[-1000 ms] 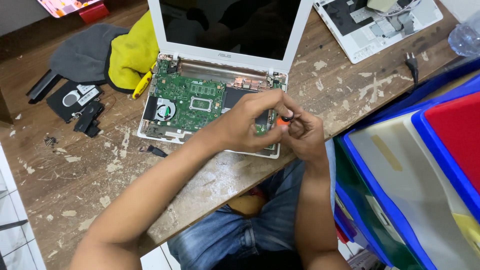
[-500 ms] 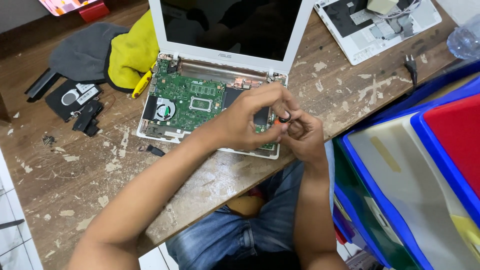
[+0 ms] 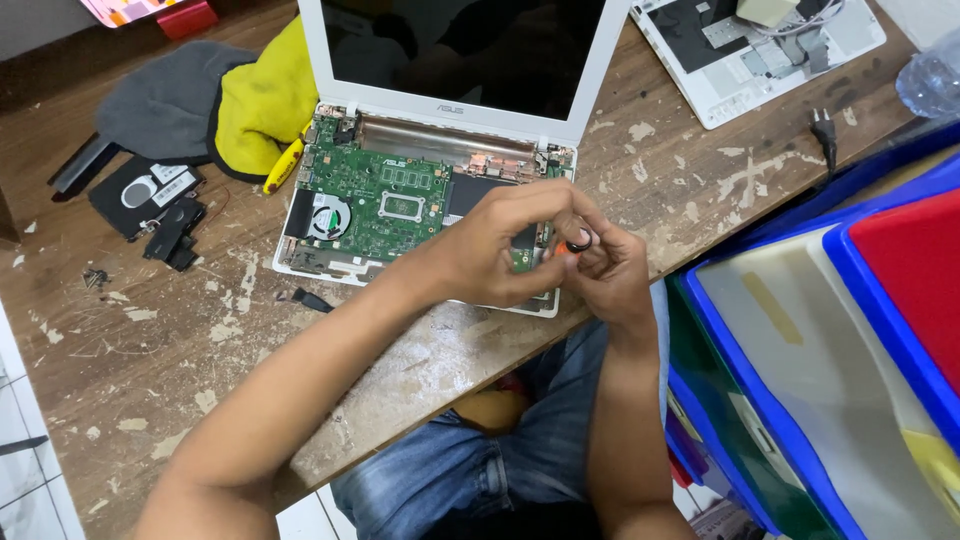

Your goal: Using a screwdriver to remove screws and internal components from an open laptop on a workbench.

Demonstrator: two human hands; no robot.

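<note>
Yellow cloth (image 3: pixel 262 105), grey cloth (image 3: pixel 165 105), hard drive (image 3: pixel 140 190), blue bins (image 3: pixel 800 400).

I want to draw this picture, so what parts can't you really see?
All in the head view:
- The small orange and black thing between both hands: mostly covered by fingers, too small to name.
- The lower right of the green circuit board: hidden under the left hand and right hand.
- The second opened laptop and the clear bottle: cut off by the picture's edges.
- The tiny screws: too small to count.
</note>
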